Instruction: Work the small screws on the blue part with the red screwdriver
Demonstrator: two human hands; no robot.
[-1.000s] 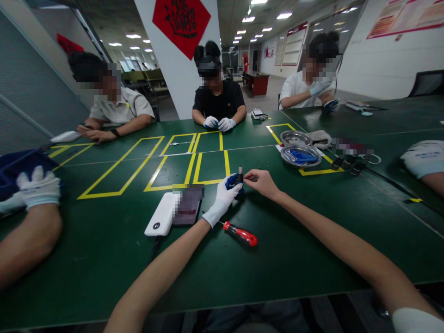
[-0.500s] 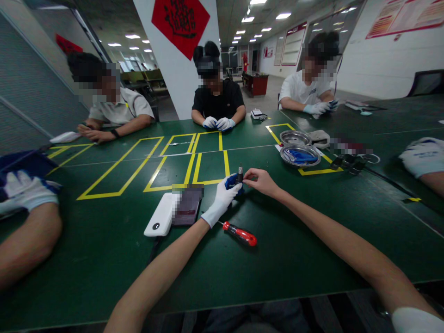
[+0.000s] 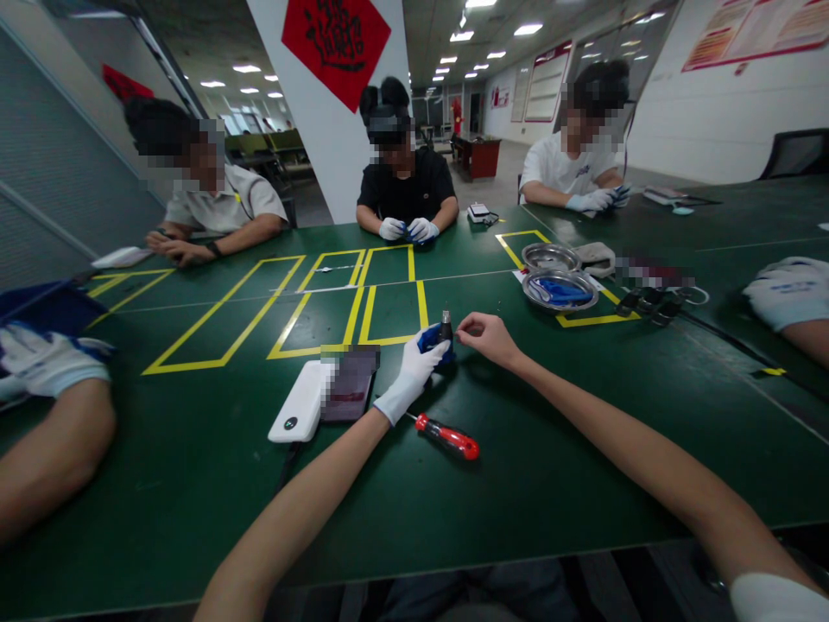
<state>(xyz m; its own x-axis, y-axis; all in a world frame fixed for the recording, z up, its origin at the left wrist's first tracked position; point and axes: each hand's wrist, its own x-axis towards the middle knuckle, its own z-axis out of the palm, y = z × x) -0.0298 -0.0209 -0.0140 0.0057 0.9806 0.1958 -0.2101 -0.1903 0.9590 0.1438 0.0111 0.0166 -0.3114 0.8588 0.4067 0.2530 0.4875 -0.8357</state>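
Observation:
A small black cylindrical piece with a silvery metal tip (image 3: 446, 329) stands upright in my left hand (image 3: 420, 361). That hand wears a white glove with blue-coated fingers, closed round the piece. Just right of it is my right hand (image 3: 487, 336), ungloved, thumb and forefinger pinched together. A small gap separates these fingertips from the piece, and whatever they hold is too small to make out. Below my left wrist lies a screwdriver (image 3: 448, 436) with a red and black handle, its shaft pointing up and left.
Left of my hands lie a white power bank (image 3: 303, 401) and a dark phone (image 3: 351, 384). Metal bowls (image 3: 560, 291), one with blue material, stand at the right. Yellow tape (image 3: 394, 339) marks the green table (image 3: 557, 510). Co-workers sit around it; a gloved hand (image 3: 52, 363) rests at far left.
My right hand has drawn slightly right, away from the black piece. The thin point above the piece's metal tip no longer shows. My left hand has shifted slightly left.

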